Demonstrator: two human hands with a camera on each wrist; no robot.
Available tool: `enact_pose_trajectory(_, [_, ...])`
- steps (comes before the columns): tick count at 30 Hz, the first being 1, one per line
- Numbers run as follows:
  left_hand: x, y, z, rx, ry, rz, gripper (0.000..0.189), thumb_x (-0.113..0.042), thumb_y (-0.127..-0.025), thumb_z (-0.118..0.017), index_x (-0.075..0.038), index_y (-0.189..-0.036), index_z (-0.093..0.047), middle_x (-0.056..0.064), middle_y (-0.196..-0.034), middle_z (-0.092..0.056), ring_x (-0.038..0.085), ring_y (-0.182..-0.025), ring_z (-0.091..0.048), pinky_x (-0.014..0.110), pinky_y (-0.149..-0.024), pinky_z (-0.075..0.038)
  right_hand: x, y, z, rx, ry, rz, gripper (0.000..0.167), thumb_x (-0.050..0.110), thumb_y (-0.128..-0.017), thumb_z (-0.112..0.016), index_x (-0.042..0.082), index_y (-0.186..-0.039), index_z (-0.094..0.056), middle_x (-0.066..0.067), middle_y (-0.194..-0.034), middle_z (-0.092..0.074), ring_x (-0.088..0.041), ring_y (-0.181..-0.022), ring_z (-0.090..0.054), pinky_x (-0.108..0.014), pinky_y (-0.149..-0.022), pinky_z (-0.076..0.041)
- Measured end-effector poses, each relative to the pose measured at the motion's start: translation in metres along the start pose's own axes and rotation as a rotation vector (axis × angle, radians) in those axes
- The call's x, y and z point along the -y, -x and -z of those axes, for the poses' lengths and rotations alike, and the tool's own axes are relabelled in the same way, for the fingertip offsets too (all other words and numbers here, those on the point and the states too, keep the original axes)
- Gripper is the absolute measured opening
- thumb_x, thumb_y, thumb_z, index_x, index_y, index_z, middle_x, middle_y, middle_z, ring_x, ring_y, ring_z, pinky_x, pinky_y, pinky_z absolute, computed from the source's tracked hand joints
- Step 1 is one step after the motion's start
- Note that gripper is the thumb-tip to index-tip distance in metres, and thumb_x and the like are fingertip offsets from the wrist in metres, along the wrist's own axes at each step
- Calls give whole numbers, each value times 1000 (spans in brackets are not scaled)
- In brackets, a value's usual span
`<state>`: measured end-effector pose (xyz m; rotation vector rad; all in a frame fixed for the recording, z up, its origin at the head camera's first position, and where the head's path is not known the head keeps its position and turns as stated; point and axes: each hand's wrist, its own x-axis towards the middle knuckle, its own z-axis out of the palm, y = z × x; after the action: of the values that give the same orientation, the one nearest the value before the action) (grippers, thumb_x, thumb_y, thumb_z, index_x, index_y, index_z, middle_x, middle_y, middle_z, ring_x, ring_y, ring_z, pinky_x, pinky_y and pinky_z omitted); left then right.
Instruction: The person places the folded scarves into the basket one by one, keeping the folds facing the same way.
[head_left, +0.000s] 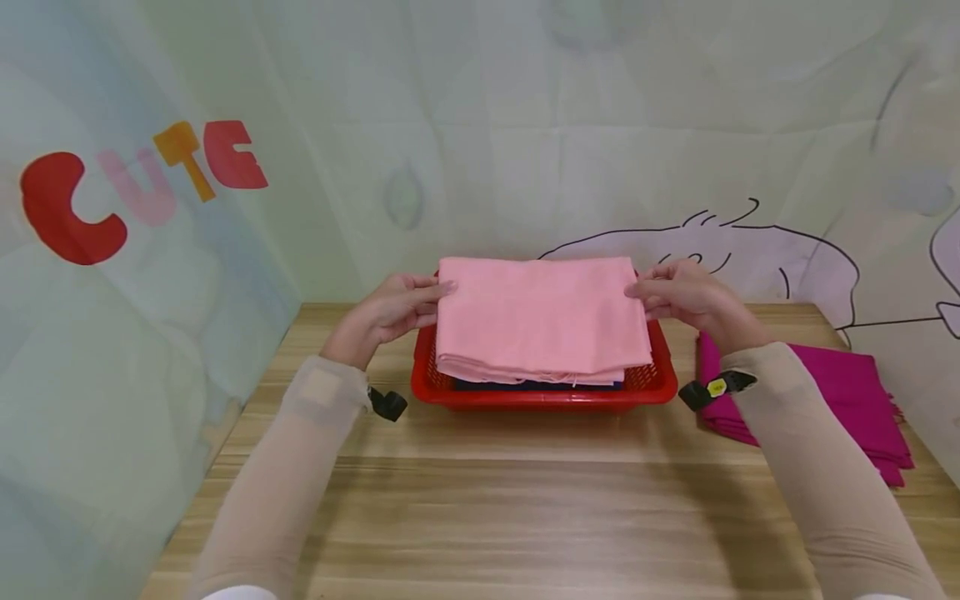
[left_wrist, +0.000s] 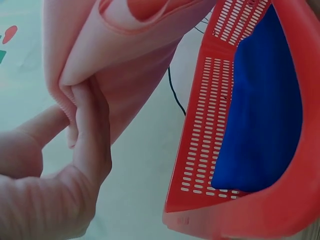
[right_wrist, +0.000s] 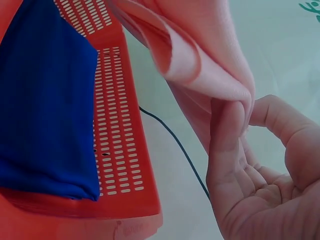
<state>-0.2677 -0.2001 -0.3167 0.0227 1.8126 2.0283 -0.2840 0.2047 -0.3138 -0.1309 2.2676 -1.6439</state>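
A folded pink cloth point(head_left: 540, 317) is held up over the red plastic basket point(head_left: 543, 400). My left hand point(head_left: 393, 308) pinches its left edge between thumb and fingers, and my right hand point(head_left: 678, 296) pinches the right edge the same way. In both wrist views the cloth hangs in soft folded layers above the basket. A folded blue cloth point(left_wrist: 265, 105) lies inside the basket, apart from the pink one in the wrist views. From the head view only a dark strip of it shows beneath the pink cloth.
A folded magenta cloth point(head_left: 840, 392) lies on the wooden table point(head_left: 540, 500) to the right, partly behind my right forearm. Behind the table hangs a printed backdrop point(head_left: 480, 150), close to the basket's far side.
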Motion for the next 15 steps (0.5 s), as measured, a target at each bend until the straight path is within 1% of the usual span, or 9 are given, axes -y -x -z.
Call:
enact_pose_trajectory(5, [2,-5,1,4,-3,3,48,-8,-102,-57,13,-142,-41,6,-93,-72,16,-81,-72,30,-78,-60,-2,-3,-2,-8,14,-3,33,15,-94,-71,-7,-114,-57,-2,-85,-70,-14,-72,-68,-26,-72,-59])
enact_pose_trajectory(8, [3,-8,1,-7,-3,13,47,-8,-102,-57,13,-141,-42,6,-91,-72,16,-79,-72,30,-76,-60,-2,-5,-3,-17,28,-11,34,15,-94,-71,-8,-115,-57,-2,-85,-69,-15,-72,-67,-27,-73,-59])
enact_pose_trajectory(12, [4,-12,1,-17,-4,24,47,-9,-102,-57,11,-141,-43,5,-91,-72,16,-78,-71,29,-75,-60,-3,-8,-2,-28,35,-24,33,15,-94,-70,-7,-114,-57,-2,-83,-68,-14,-71,-66,-27,-73,-59])
enact_pose_trajectory(15, [4,-17,2,-7,-3,19,47,-10,-102,-57,11,-142,-43,5,-92,-71,16,-80,-71,29,-76,-60,-4,-11,-1,-32,30,-24,30,14,-94,-70,-7,-111,-57,-3,-81,-67,-14,-68,-65,-26,-71,-59])
